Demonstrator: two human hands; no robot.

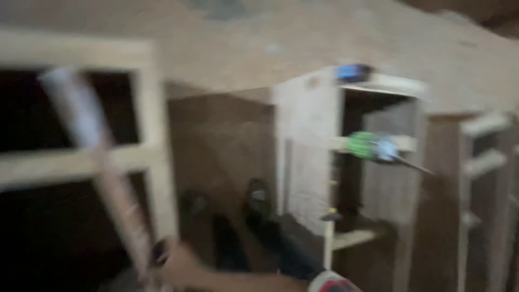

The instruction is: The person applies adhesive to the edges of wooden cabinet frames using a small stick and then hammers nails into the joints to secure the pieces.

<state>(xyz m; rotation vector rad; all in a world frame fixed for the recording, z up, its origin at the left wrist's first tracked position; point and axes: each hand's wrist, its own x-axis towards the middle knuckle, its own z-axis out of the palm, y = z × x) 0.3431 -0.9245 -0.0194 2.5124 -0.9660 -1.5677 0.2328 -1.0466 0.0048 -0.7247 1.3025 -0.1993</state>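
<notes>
Head view | your one visible hand [181, 265] clenched on long stick [102, 167], which side unclear | other hand unseen | risk: stick may clip wooden frame [146, 135] beside it

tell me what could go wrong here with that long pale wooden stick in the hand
1. The long pale wooden stick, gripped low by one hand, slants up across the pale wooden frame and might knock it.
2. The green and blue tool with a pointed tip lies on a narrow ledge of the wooden cabinet, tip overhanging; a bump could drop it near the feet.
</notes>
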